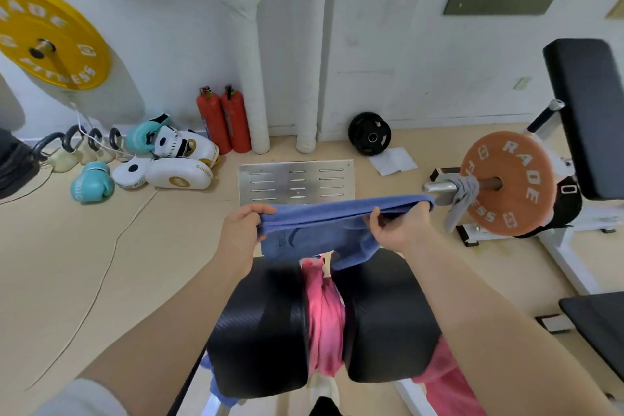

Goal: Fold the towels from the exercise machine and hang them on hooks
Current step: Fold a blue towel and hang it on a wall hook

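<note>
Orange plate (pixel 510 183) reads "RADE"; both hands hold blue towel (pixel 314 230).

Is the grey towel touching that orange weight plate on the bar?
Touching. In the head view the grey towel is draped over the bar right beside the orange weight plate, and its cloth lies against the plate's face with no gap showing.

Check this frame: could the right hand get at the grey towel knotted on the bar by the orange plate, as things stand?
Probably not right away. The right hand is busy gripping the blue towel, stretched between it and the left hand. The path itself looks free: nothing stands between that hand and the grey towel on the bar.
</note>
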A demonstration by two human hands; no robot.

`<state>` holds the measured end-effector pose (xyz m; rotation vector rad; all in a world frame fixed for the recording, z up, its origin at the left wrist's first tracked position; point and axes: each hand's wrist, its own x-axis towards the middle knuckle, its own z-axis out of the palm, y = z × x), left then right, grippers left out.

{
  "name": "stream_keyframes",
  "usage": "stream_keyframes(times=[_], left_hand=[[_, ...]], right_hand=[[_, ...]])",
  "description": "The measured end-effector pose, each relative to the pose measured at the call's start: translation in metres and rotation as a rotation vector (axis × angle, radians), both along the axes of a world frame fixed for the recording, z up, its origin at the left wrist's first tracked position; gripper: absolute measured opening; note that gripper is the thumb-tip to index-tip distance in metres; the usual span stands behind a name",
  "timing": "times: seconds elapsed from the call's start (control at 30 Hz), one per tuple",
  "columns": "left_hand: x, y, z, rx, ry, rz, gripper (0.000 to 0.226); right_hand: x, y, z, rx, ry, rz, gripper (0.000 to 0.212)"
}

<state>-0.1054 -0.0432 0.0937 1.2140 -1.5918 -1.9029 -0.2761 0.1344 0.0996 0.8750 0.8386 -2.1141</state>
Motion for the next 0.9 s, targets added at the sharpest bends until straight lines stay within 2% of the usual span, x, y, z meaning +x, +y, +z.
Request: stream_keyframes(times=[0.17, 0.27, 0.33, 0.4, 0.53, 0.6, 0.73, 0.8, 0.9], left_hand=[[-0.023, 0.014, -0.016, 0.023, -0.058, 0.014, 0.043], [-0.03, 0.019, -0.025, 0.052, -0.083, 0.028, 0.043], [-0.032, 0.019, -0.03, 0.063, -0.111, 0.035, 0.043], [-0.033, 0.018, -0.033, 0.08, -0.142, 0.034, 0.041], [-0.043, 0.023, -0.025, 0.029, -0.225, -0.126, 0.031], [-0.055, 0.028, -0.014, -0.046, -0.239, -0.269, 0.043], [-0.081, 0.04, 0.007, -0.202, -0.245, -0.478, 0.062], [-0.093, 0.043, 0.015, -0.235, -0.214, -0.514, 0.068], [-0.105, 0.048, 0.024, -0.223, -0.163, -0.519, 0.073]], right_hand=[[-0.018, -0.01, 0.01, -0.116, 0.103, -0.093, 0.059], [-0.027, -0.014, 0.007, -0.025, 0.14, -0.106, 0.056], [-0.036, -0.012, 0.008, 0.064, 0.05, -0.026, 0.06], [-0.043, -0.01, 0.009, 0.209, 0.069, 0.169, 0.057], [-0.049, -0.016, 0.001, 0.534, 0.301, 0.562, 0.036], [-0.051, -0.024, 0.005, 0.715, 0.48, 0.771, 0.035], [-0.046, -0.04, 0.011, 0.986, 0.922, 1.035, 0.05], [-0.047, -0.05, 0.007, 1.132, 1.125, 1.168, 0.072], [-0.086, -0.069, -0.048, 1.275, 1.222, 1.352, 0.101]])
